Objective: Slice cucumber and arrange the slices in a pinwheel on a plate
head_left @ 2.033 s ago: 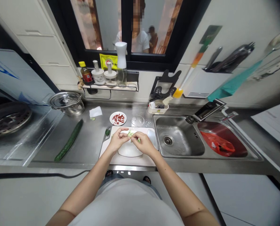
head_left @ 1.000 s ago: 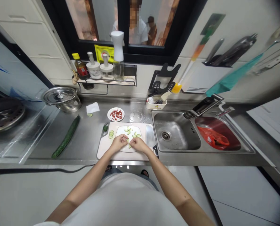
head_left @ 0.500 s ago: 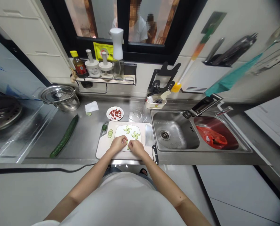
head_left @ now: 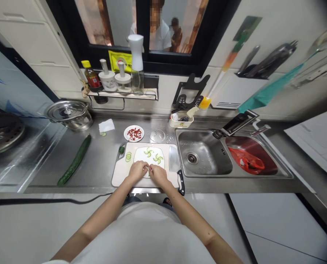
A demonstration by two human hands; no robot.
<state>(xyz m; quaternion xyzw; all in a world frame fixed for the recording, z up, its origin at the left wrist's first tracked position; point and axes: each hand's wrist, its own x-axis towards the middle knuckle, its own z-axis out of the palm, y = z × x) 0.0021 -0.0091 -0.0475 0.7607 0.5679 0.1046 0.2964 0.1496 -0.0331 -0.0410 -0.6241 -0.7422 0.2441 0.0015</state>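
A white square plate [head_left: 141, 155] lies on the pale cutting board [head_left: 119, 176]. Two pinwheels of cucumber slices, one at the plate's top [head_left: 148, 151] and one at its right [head_left: 158, 158], rest on it. Over the plate's near part, my left hand [head_left: 138, 171] and my right hand [head_left: 158, 174] meet with fingertips pinched together. What they pinch is too small to name; bits of green show just below the fingers. A short stack of cucumber slices [head_left: 128, 157] and a cucumber end [head_left: 121, 150] are on the board's left. The knife [head_left: 174, 158] lies along its right side.
Left of the board lies a whole cucumber [head_left: 74, 161], with a lidded steel pot [head_left: 70, 114] behind. A plate of red pieces [head_left: 134, 133] sits behind the board. On the right is a double sink [head_left: 204, 152] with a red bag [head_left: 247, 161]. A person [head_left: 160, 35] shows in the window.
My hands have drawn slightly closer together at the fingertips over the plate. The objects on the counter stay where they were.
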